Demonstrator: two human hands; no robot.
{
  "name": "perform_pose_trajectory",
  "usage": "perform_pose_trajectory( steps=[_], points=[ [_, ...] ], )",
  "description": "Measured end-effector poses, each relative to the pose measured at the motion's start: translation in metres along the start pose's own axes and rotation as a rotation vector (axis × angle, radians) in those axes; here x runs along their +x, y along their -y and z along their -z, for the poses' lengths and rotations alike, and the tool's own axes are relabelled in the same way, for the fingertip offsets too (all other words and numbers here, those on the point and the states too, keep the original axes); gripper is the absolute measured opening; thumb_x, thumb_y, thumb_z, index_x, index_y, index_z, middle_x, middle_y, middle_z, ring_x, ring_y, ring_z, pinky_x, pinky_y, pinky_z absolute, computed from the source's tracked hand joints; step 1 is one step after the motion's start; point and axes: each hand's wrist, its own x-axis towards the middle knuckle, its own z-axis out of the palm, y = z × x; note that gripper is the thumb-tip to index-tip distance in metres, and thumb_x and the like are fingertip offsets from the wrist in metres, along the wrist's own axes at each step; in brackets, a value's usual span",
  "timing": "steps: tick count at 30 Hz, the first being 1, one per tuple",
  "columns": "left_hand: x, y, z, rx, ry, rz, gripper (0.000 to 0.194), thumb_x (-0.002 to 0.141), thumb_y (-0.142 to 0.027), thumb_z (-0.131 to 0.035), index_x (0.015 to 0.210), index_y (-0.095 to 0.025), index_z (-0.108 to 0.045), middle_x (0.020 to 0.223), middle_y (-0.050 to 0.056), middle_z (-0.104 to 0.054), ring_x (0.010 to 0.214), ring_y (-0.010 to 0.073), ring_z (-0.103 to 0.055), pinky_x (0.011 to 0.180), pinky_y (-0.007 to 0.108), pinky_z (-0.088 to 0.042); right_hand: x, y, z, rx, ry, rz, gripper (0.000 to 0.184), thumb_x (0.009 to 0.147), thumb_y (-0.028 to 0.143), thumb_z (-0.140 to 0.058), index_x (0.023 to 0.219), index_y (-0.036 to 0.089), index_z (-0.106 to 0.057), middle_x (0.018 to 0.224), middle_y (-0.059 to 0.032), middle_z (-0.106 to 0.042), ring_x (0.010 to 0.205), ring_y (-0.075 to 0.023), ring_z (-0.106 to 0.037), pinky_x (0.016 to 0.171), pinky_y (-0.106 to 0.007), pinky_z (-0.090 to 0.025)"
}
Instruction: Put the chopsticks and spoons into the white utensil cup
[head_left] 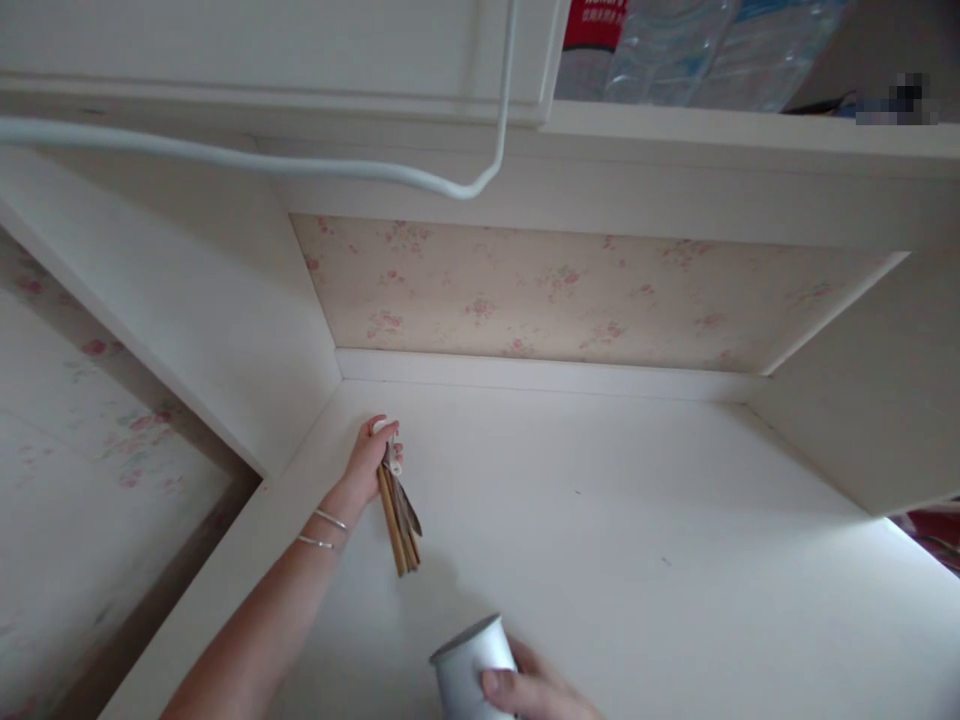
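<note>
My left hand [375, 455] is closed around a bunch of utensils [401, 530] over the back left of the white surface. Several long wooden sticks like chopsticks and a dark, flat, pointed piece hang down from the fist. A pale looped end shows by the fingers. At the bottom of the view, my right hand [536, 685] grips a grey metal cup [472, 668] by its side. The cup is tilted and its inside is hidden. It is apart from the utensils.
The white surface [600, 530] lies between a left side panel [187, 290] and a right side panel [870, 400]. A white cable [337, 165] hangs across the upper left. Overhead, a shelf [712, 135] holds clear plastic bottles [690, 50].
</note>
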Motion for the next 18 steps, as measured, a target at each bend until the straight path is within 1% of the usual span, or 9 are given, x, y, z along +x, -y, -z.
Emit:
perform_pose_trajectory(
  steps=[2,4,6,8,11,13,15,18],
  points=[
    [0.022,-0.006,0.002,0.148,-0.033,-0.037,0.042,0.075,-0.029,-0.063,0.112,-0.029,-0.045,0.074,-0.006,-0.053,0.044,0.0052,-0.05,0.041,0.017,-0.042,0.002,-0.006,0.013,0.048,-0.062,0.05,0.064,0.064,0.052,-0.076,0.113,0.012,-0.063,0.09,-0.0086,-0.071,0.081,-0.0227,-0.065,0.075,-0.031,-0.046],
    [0.042,-0.008,0.004,0.303,-0.064,-0.068,0.04,0.076,-0.027,-0.06,0.114,-0.028,-0.045,0.07,-0.006,-0.05,0.043,0.0053,-0.048,0.042,0.018,-0.043,0.004,-0.013,0.026,0.144,-0.105,0.057,0.066,0.065,0.057,-0.073,0.112,0.011,-0.062,0.09,-0.0108,-0.071,0.083,-0.0255,-0.066,0.079,-0.035,-0.047],
    [0.058,-0.008,0.005,0.46,-0.087,-0.093,0.039,0.078,-0.027,-0.056,0.116,-0.026,-0.045,0.066,-0.007,-0.048,0.043,0.007,-0.048,0.043,0.02,-0.045,0.007,-0.017,0.037,0.254,-0.103,0.022,0.07,0.065,0.064,-0.069,0.107,0.01,-0.063,0.088,-0.0129,-0.072,0.085,-0.028,-0.067,0.082,-0.039,-0.047],
    [0.072,-0.009,0.007,0.617,-0.103,-0.113,0.039,0.08,-0.028,-0.052,0.118,-0.026,-0.045,0.064,-0.005,-0.049,0.045,0.0102,-0.05,0.045,0.023,-0.046,0.01,-0.02,0.044,0.316,-0.08,-0.009,0.072,0.064,0.068,-0.068,0.104,0.009,-0.064,0.085,-0.0138,-0.072,0.084,-0.0289,-0.067,0.083,-0.041,-0.047],
    [0.091,-0.012,0.008,0.85,-0.109,-0.134,0.038,0.082,-0.028,-0.047,0.119,-0.024,-0.048,0.066,-0.001,-0.056,0.051,0.0158,-0.057,0.052,0.029,-0.049,0.014,-0.022,0.048,0.301,-0.06,0.029,0.069,0.064,0.063,-0.071,0.108,0.009,-0.063,0.086,-0.0134,-0.073,0.084,-0.0288,-0.068,0.084,-0.042,-0.047],
    [0.102,-0.016,0.007,0.996,-0.105,-0.148,0.037,0.082,-0.027,-0.045,0.118,-0.022,-0.05,0.073,0.004,-0.062,0.057,0.0189,-0.062,0.061,0.033,-0.051,0.017,-0.023,0.049,0.274,-0.035,0.091,0.068,0.065,0.058,-0.073,0.111,0.009,-0.062,0.087,-0.0135,-0.073,0.084,-0.0287,-0.068,0.085,-0.042,-0.047],
    [0.112,-0.019,0.005,1.128,-0.1,-0.167,0.037,0.082,-0.026,-0.044,0.119,-0.021,-0.051,0.085,0.009,-0.066,0.069,0.0223,-0.066,0.071,0.035,-0.05,0.019,-0.023,0.05,0.254,-0.013,0.131,0.065,0.068,0.056,-0.072,0.111,0.008,-0.062,0.088,-0.0141,-0.073,0.083,-0.0282,-0.069,0.084,-0.042,-0.047],
    [0.119,-0.02,0.002,1.296,-0.093,-0.198,0.04,0.083,-0.025,-0.043,0.122,-0.02,-0.051,0.107,0.017,-0.063,0.091,0.0288,-0.065,0.081,0.04,-0.048,0.02,-0.021,0.051,0.24,0.008,0.138,0.064,0.072,0.057,-0.069,0.111,0.007,-0.062,0.089,-0.0148,-0.073,0.083,-0.028,-0.069,0.083,-0.042,-0.048]
  ],
)
